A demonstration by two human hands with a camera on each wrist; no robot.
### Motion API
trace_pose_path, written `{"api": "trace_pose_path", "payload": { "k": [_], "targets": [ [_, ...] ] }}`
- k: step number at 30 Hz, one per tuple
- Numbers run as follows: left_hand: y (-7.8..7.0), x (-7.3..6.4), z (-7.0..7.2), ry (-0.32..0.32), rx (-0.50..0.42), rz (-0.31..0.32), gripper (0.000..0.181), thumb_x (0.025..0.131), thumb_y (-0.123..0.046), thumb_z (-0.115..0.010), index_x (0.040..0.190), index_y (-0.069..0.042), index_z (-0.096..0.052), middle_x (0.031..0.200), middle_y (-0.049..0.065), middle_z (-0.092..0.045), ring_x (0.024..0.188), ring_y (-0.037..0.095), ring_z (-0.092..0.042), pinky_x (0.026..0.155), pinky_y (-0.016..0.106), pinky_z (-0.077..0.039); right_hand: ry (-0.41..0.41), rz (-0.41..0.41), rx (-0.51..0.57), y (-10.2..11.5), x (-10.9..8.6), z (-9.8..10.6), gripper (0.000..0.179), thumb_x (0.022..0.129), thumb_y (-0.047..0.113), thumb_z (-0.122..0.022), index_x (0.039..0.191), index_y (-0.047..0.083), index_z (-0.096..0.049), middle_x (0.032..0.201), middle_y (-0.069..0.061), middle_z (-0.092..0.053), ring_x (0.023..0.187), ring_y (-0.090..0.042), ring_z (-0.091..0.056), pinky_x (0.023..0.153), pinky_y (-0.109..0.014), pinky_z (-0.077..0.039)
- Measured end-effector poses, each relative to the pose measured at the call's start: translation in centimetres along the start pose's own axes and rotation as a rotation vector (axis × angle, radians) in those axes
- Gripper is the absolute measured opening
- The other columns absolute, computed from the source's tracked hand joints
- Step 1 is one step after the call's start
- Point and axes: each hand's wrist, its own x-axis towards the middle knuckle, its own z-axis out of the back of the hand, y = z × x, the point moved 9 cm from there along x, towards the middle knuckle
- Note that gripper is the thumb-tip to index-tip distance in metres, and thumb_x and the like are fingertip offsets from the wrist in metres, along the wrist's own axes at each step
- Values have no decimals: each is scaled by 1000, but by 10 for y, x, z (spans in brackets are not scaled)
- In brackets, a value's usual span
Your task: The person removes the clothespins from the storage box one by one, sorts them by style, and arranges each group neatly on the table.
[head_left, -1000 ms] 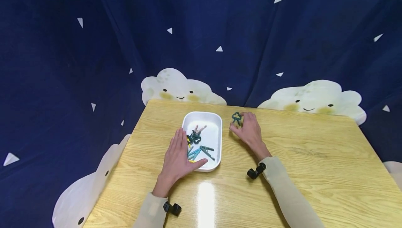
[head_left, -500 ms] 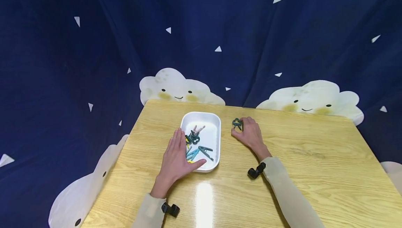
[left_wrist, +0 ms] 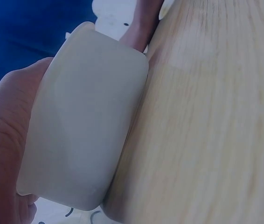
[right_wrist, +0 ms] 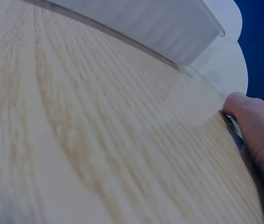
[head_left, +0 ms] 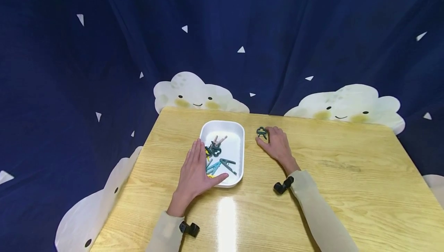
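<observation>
A white plastic box (head_left: pixel 239 148) stands on the table, with several clips inside. My left hand (head_left: pixel 195 173) lies along its left side, fingers straight and together, thumb stretched over the near end. In the left wrist view the box's outer wall (left_wrist: pixel 83 121) fills the middle, beside the left hand (left_wrist: pixel 3 140). Right of the box, thumb and fingers of my right hand (head_left: pixel 277 146) are curled about a small dark green clip (head_left: pixel 261 131) at the tabletop. In the right wrist view only part of the right hand (right_wrist: pixel 262 130) shows, and the clip is mostly hidden.
In the box lie a grey-green clip (head_left: pixel 229 166), a blue clip (head_left: pixel 213 168), a pinkish clip (head_left: pixel 221 140) and dark green clips (head_left: pixel 216 150). Yellow pieces show beside the left hand. The wooden table (head_left: pixel 333 190) meets a dark blue curtain (head_left: pixel 222 21) at the back.
My right hand has come slightly nearer with the dark green clip, lowering it, and its thumb and fingers are closer together. The left hand and the box stay in place.
</observation>
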Motion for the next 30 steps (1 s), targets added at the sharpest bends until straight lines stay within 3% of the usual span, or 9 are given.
{"api": "trace_pose_path", "payload": {
  "k": [15, 30],
  "targets": [
    [1, 2, 0, 34, 10, 14, 137, 76, -90, -60, 164, 6, -17, 174, 17, -5, 161, 33, -11, 129, 48, -20, 44, -66, 28, -5, 2, -2, 70, 93, 54, -70, 135, -2, -62, 120, -22, -64, 112, -41, -57, 101, -56, -42],
    [3, 2, -3, 43, 15, 15, 137, 77, -90, -59, 164, 6, -17, 174, 17, -5, 162, 31, -9, 129, 48, -20, 23, -59, 44, -3, 1, 0, 69, 93, 52, -72, 133, -3, -63, 114, -21, -65, 109, -40, -59, 99, -57, -43]
  ]
}}
